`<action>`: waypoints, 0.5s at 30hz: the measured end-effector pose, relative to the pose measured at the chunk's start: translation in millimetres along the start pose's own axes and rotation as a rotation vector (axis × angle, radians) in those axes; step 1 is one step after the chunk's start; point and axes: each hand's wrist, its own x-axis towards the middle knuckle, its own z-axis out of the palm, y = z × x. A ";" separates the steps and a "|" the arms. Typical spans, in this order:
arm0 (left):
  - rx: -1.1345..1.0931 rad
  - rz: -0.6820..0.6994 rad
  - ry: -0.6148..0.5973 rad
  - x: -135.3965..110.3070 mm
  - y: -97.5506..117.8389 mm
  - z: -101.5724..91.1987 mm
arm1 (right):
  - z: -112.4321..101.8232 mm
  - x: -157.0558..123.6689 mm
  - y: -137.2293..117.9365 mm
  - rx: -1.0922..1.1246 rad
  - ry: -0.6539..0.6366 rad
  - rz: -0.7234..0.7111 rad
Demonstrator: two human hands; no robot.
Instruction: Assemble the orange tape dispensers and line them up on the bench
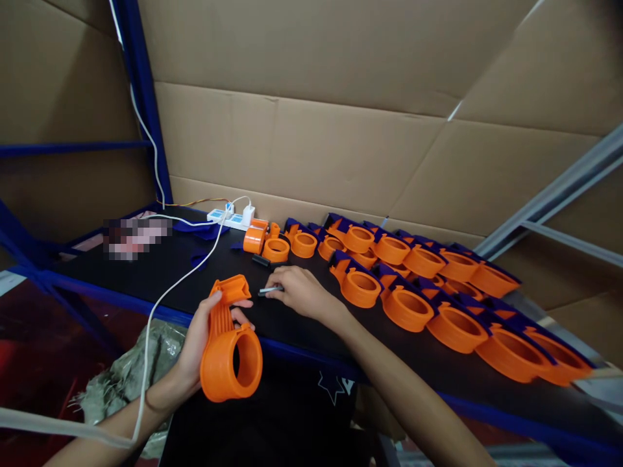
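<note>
My left hand (195,337) is closed around an orange plastic ring holder (219,368), a wide round ring with a ribbed neck and a hollow rectangular end. It is tilted in front of the table's near edge, ring end down. My right hand (302,292) pinches a small dark strip with a pale toothed or bristled edge (269,290), just right of the holder's rectangular end and apart from it. What the strip is, I cannot make out. Beyond my right fingers lies a short black cylindrical piece (261,261) on the black table (195,292).
Rows of orange ring holders with dark blue parts (409,308) cover the table's right side. At the back are a white power strip (232,219) and loose orange pieces (254,240). A white cable (182,279) crosses the left side. Blue frame posts (141,97) and cardboard walls (302,143) surround the table.
</note>
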 end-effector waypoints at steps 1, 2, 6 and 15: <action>0.015 -0.001 0.006 0.5 -0.1 0.8 | -0.7 0.4 0.5 0.013 0.013 0.016; 0.037 0.001 0.014 0.9 -0.3 1.8 | -1.9 0.9 1.0 0.027 0.024 0.029; 0.158 0.039 0.055 1.9 -2.8 5.9 | -15.4 2.2 0.4 0.161 0.105 0.033; 0.351 0.068 0.003 1.2 -11.3 5.6 | -31.8 -12.7 -30.3 0.223 0.116 -0.151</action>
